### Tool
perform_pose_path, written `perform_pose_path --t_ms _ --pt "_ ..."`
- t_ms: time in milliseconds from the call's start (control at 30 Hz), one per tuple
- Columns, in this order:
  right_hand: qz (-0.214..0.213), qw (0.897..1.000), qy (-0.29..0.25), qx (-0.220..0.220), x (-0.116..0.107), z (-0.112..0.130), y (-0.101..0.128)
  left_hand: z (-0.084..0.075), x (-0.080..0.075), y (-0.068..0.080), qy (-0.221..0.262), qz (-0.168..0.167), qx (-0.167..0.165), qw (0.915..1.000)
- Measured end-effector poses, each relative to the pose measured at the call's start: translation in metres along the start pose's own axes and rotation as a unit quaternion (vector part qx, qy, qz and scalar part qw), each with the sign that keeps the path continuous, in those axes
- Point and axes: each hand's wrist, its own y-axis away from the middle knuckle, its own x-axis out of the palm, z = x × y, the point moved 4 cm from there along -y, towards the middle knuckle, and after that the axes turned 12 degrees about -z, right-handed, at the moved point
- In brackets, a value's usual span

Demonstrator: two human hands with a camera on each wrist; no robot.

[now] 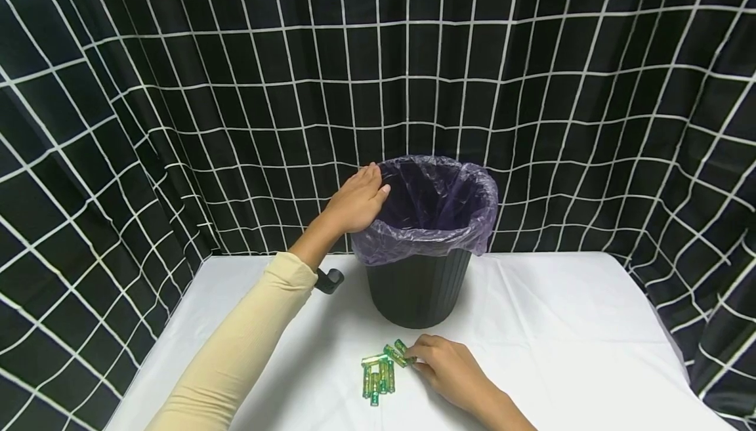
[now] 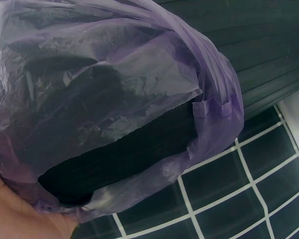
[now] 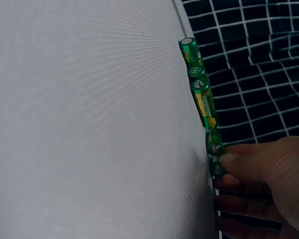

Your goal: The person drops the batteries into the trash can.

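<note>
**Bin held steady while a battery is picked from the pile**

A black bin (image 1: 418, 287) is stood on the white table (image 1: 561, 352), close to the back edge. A purple bag (image 1: 437, 211) is folded over its rim, so the inside is kept covered and the mouth is left wide open.

The left hand (image 1: 357, 201) is laid on the near left part of the rim, on top of the bag. The fingers are stretched out flat and relaxed; nothing is gripped. By the look of it, the bin is kept from sliding or tipping this way, and the bag is pressed in place.

A small heap of green batteries (image 1: 378, 375) is lying on the table in front of the bin, just beside the right hand (image 1: 449, 369). They are kept near the bin, so only a short way has to be covered. One battery (image 1: 400, 352) at the edge of the heap is pinched by the curled fingertips and thumb (image 3: 244, 162) of the right hand. It is low, at the table; whether it is lifted off cannot be told.

A black strap piece (image 1: 328, 280) is seen by the left wrist.
</note>
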Motion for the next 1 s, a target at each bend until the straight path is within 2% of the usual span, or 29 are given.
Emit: perform_pose_path --t_ms 433,667,1000 --pt "-0.03 0.999 0.016 0.025 -0.0001 -0.0029 0.0006 0.0025 0.0017 0.0008 0.002 0.002 -0.003 1.0" --pt "-0.024 0.998 0.007 0.054 -0.0008 -0.0066 0.0006 0.0002 0.0005 0.0003 0.003 -0.002 0.001 1.0" --pt "-0.008 0.998 -0.007 0.056 -0.0041 -0.0083 -0.0019 -0.0015 -0.0002 0.0001 0.003 0.0 0.002 1.0"
